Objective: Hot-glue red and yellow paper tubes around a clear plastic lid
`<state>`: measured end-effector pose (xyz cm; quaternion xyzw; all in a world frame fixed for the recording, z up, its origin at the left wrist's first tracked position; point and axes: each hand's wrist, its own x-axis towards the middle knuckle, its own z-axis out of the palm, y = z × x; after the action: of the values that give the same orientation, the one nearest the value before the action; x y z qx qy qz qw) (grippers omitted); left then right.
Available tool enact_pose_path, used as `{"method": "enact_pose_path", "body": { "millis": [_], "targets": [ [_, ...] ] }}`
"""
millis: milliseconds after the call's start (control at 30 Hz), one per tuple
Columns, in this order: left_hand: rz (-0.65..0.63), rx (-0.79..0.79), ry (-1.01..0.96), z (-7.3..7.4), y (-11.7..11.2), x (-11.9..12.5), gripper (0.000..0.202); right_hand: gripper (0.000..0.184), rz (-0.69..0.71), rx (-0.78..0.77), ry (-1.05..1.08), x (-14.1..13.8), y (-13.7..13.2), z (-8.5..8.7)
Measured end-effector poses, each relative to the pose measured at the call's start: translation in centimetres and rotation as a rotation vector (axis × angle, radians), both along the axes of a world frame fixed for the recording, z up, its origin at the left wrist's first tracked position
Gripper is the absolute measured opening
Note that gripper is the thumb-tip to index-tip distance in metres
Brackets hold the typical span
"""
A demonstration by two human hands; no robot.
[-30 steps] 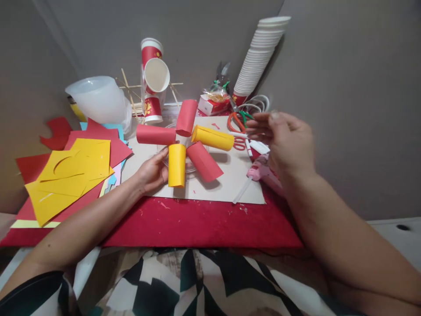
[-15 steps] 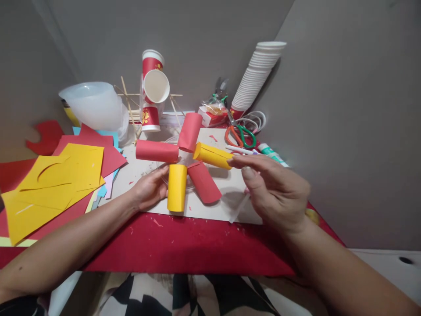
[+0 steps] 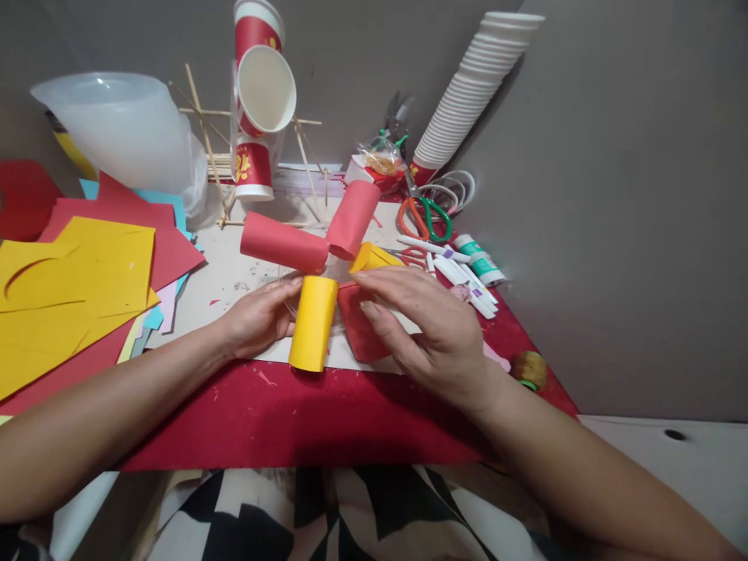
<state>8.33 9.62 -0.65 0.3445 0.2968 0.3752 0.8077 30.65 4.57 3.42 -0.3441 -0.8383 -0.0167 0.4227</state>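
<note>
A wheel of paper tubes lies on a beige card sheet [image 3: 234, 273]: a yellow tube [image 3: 313, 323] in front, a red tube [image 3: 284, 242] at left, another red tube [image 3: 352, 218] at the back, a yellow one [image 3: 369, 258] and a red one [image 3: 354, 331] at right. My left hand [image 3: 260, 318] rests against the left side of the front yellow tube, fingers curled by the hub. My right hand [image 3: 424, 327] lies over the right-hand red and yellow tubes, fingers stretched out and touching them.
Red and yellow paper sheets [image 3: 75, 288] are piled at left beside a clear plastic jug [image 3: 120, 128]. Red paper cups on a stick frame [image 3: 257, 93] stand behind. A cup stack [image 3: 473, 86], scissors [image 3: 424, 214], glue tubes [image 3: 473, 269] and a tape roll [image 3: 529, 370] sit at right.
My right hand came down from the air at right and now lies on the right-hand tubes. The view moved closer and lower. My left hand stayed by the front yellow tube.
</note>
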Motion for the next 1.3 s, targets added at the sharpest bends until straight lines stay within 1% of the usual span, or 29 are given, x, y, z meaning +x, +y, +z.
{"method": "enact_pose_path", "body": {
  "millis": [133, 267, 367, 467, 567, 700, 800, 933, 1133, 1233, 1300],
  "targets": [
    [0.013, -0.014, -0.017, 0.1, -0.1, 0.3, 0.017, 0.026, -0.053, 0.042, -0.075, -0.4, 0.2, 0.2],
    [0.068, -0.003, -0.004, 0.2, -0.3, 0.6, 0.014, 0.017, -0.076, 0.051, -0.161, -0.7, 0.0, 0.4],
    [0.128, -0.021, 0.004, 0.4, -0.5, 0.8, 0.013, 0.014, -0.097, 0.04, -0.233, -1.0, 0.0, 0.4],
    [0.199, -0.041, 0.004, 0.4, -0.6, 1.1, 0.016, 0.017, -0.145, 0.023, -0.282, -1.7, 0.4, 0.2],
    [0.226, -0.008, 0.013, 0.2, -0.8, 1.2, 0.017, 0.022, -0.203, -0.001, -0.325, -2.6, 0.9, 0.1],
    [0.221, 0.043, 0.03, -0.4, -0.8, 1.1, 0.021, 0.029, -0.264, -0.011, -0.369, -3.5, 1.4, 0.0],
    [0.201, 0.065, 0.04, -0.8, -0.7, 1.1, 0.018, 0.03, -0.293, -0.04, -0.392, -3.8, 1.5, 0.0],
    [0.206, 0.044, 0.051, -1.0, -0.6, 1.2, 0.017, 0.028, -0.274, -0.091, -0.339, -3.9, 1.6, -0.1],
    [0.211, -0.005, 0.037, -0.5, -0.8, 1.3, 0.017, 0.027, -0.246, -0.22, -0.313, -3.9, 2.0, -0.4],
    [0.229, -0.01, -0.003, -0.6, -0.8, 1.3, 0.017, 0.027, -0.23, -0.239, -0.318, -3.9, 2.1, -0.3],
    [0.229, -0.027, -0.084, -0.8, -0.8, 1.3, 0.016, 0.028, -0.222, -0.238, -0.328, -3.8, 2.1, -0.3]
  ]
}}
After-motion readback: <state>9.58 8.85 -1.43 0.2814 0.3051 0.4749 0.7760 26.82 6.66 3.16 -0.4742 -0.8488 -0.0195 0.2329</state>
